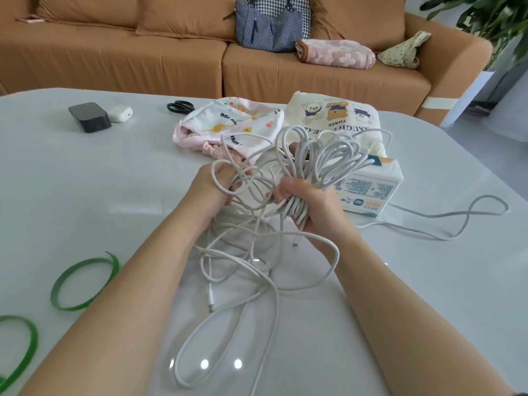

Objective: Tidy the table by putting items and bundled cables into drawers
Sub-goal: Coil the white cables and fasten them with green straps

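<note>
White charging cables (297, 208) sprawl tangled across the middle of a glossy pale-grey desk (85, 181), with loose ends trailing toward its near edge. The right hand (317, 207) curls its fingers tightly round a gathered bundle of loops, and the left hand (211, 184) grips several strands just beside it. Green ties (33, 338) lie at left; a tan sofa (114, 61) and a plant (485, 15) stand behind.

From my remote seat I see a glossy, smooth white table (85, 181) mirroring bright light spots. White cables (298, 208) look matt and rubbery. The tissue pack (371, 190) wears shiny plastic film; behind the pack lie soft printed cloths (228, 121). Far left of the pack sit a matt black plastic box (88, 117) and a glossy white case (120, 113).
</note>
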{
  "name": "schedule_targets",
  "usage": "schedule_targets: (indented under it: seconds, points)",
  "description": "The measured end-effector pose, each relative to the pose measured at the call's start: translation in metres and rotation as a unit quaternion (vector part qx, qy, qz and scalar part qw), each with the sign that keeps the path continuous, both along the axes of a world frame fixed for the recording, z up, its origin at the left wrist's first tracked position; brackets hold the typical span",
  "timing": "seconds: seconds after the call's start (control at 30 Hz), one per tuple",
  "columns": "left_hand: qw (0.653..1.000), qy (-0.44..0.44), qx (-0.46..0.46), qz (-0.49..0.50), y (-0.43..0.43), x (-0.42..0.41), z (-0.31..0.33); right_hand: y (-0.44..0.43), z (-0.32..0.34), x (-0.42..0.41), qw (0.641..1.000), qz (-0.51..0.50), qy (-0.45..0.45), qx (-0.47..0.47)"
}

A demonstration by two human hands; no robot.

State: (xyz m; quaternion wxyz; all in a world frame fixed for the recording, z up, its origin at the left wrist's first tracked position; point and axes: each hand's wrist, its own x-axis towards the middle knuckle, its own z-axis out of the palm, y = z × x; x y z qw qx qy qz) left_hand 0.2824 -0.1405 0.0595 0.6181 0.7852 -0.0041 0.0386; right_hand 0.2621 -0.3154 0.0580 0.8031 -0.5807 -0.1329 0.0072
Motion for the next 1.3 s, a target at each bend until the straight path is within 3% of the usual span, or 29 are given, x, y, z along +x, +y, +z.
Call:
schedule_targets:
  seconds: [0.13, 0.3, 0.43, 0.57, 0.73, 0.83, 0.93, 1.07, 1.17, 1.3]
  points:
    - [0.987, -0.08, 0.083, 0.107, 0.005, 0.007, -0.006, -0.004, -0.001, -0.005, 0.998, -0.039, 0.051, -0.023]
    - [0.958, -0.091, 0.134, 0.235, 0.012, 0.005, -0.003, -0.013, -0.007, -0.008, 0.988, -0.085, 0.008, -0.132]
    - [0.979, -0.096, 0.087, 0.16, 0.011, 0.007, -0.006, -0.016, -0.01, -0.004, 0.994, -0.068, 0.03, -0.084]
    - [0.997, -0.056, -0.02, 0.057, -0.004, 0.003, -0.004, -0.017, -0.007, -0.006, 0.992, -0.067, 0.011, -0.103]
    - [0.995, -0.055, -0.067, 0.058, 0.0, 0.0, -0.005, -0.014, -0.006, -0.005, 0.994, -0.037, 0.005, -0.101]
    - [0.995, -0.038, -0.077, 0.06, 0.001, 0.0, -0.005, -0.01, -0.005, -0.005, 0.998, 0.029, -0.009, -0.046]
    - [0.994, -0.042, -0.055, 0.09, 0.006, 0.005, -0.01, -0.009, -0.003, -0.006, 0.996, 0.073, -0.011, -0.039]
    - [0.965, -0.071, -0.038, 0.249, 0.004, 0.01, -0.015, -0.011, -0.003, -0.007, 0.995, 0.064, 0.019, -0.068]
    - [0.948, -0.094, -0.042, 0.3, 0.007, 0.009, -0.015, -0.016, -0.002, -0.007, 0.995, 0.071, 0.057, -0.05]
    - [0.95, -0.057, 0.083, 0.295, 0.014, 0.008, -0.017, -0.031, 0.001, -0.007, 0.993, 0.072, 0.083, 0.052]
